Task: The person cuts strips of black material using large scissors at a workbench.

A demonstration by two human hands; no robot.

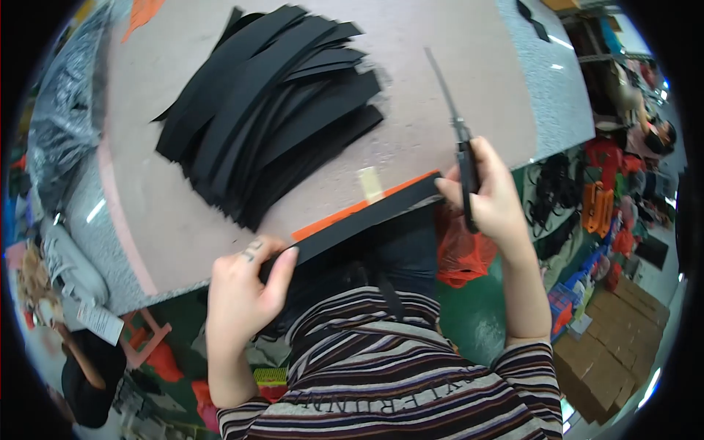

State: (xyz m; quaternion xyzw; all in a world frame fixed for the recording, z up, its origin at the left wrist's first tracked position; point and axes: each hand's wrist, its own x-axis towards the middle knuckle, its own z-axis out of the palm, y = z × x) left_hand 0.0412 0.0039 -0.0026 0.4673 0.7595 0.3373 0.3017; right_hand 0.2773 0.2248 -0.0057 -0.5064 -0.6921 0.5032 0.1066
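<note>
A long black strip (367, 218) of flat material is stretched between my two hands along the front edge of the table. My left hand (246, 282) is closed on its left end, thumb on top. At the other end, my right hand (493, 192) touches the strip with its fingertips while gripping black-handled scissors (465, 158), whose blades point away over the table. An orange strip (331, 221) lies just behind the black one, with a piece of pale tape (372, 185) across it. Beyond my left hand spreads a loose pile of black strips (271, 110).
The table (440, 22) has a pinkish covering. Clear plastic wrap (70, 103) and a grey shoe-like object (73, 260) sit on its left side. A red plastic bag (466, 257) hangs below the front edge. Cardboard (612, 345) stands at right; other people are at both sides.
</note>
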